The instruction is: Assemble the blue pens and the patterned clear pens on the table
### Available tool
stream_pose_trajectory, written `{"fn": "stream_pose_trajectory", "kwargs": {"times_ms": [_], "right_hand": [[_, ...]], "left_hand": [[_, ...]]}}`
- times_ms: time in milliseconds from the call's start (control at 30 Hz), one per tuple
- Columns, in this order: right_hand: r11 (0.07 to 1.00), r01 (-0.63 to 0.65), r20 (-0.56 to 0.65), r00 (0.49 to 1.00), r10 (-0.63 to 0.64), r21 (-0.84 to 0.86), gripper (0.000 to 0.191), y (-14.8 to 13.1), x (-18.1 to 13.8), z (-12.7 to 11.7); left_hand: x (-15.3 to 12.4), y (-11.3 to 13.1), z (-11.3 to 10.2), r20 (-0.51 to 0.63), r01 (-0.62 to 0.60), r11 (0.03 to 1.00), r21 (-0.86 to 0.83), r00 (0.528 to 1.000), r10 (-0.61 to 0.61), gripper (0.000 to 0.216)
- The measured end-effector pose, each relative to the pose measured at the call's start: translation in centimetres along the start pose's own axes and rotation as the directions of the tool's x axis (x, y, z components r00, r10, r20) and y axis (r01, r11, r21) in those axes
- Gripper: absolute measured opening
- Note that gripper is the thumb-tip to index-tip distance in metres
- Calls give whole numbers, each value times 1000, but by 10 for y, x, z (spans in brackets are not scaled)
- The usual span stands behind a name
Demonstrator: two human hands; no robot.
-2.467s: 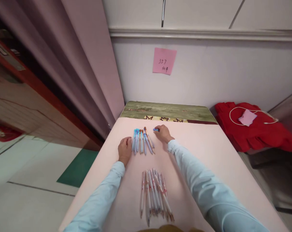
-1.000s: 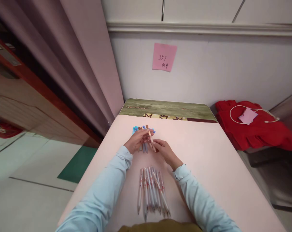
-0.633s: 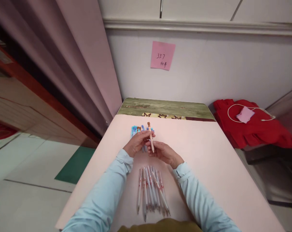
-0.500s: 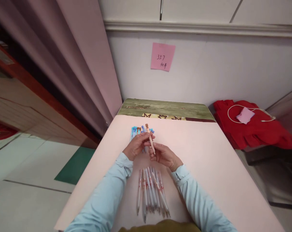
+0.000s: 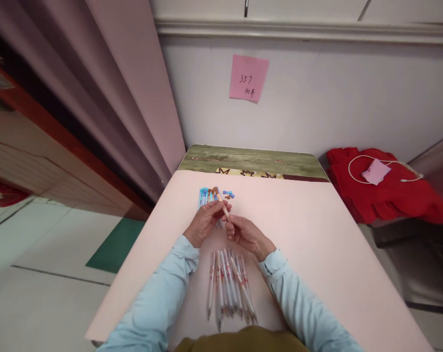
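A slim pen (image 5: 223, 207) with a brown top is held tilted between both hands over the table. My left hand (image 5: 203, 220) pinches its barrel below the brown top. Lower down, the fingers of my right hand (image 5: 248, 234) close on its pointed end. Beyond my left hand lies a row of pens (image 5: 205, 195) with blue and brown tops, partly hidden by that hand. A few small blue and brown pieces (image 5: 228, 194) lie to the right of the row. Nearer my body is a bunch of clear-bodied pens (image 5: 229, 286) with red markings, tips towards me.
The pale-topped table (image 5: 309, 254) has a green wood-pattern strip (image 5: 258, 160) at its far edge. A pink note (image 5: 249, 78) is stuck to the wall. On the right, red cloth (image 5: 386, 195) carries a white cable (image 5: 353, 168) and pink paper (image 5: 376, 171). A curtain (image 5: 133, 88) hangs at left.
The brown-topped pen has tilted further to the left, and its top now sits near the row. The small blue and brown pieces show more plainly. The view has shifted slightly.
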State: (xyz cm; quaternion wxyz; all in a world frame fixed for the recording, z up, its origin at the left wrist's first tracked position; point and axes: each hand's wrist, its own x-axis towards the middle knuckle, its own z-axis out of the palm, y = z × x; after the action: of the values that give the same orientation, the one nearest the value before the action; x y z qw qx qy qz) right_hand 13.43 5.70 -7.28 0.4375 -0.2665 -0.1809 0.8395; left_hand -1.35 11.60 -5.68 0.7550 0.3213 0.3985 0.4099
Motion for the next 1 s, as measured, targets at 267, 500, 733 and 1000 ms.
{"fn": "stream_pose_trajectory", "kwargs": {"times_ms": [267,500,733,1000], "right_hand": [[970,33,-125,990,-65,-242,34,-5,-2,-1],[976,61,-233,966,-111,-210,28,-5,-4,-1],[869,36,-423,863,-276,-494,25,-15,0,-7],[368,-180,-361,777,-515,-912,30,-19,14,-17]], "left_hand": [[-3,4,0,27,-6,997,72,1000,4,28],[9,4,12,-13,40,995,89,999,-39,26],[27,2,8,-233,-41,815,578,949,213,29],[58,33,-52,-288,-9,513,858,820,495,21]]}}
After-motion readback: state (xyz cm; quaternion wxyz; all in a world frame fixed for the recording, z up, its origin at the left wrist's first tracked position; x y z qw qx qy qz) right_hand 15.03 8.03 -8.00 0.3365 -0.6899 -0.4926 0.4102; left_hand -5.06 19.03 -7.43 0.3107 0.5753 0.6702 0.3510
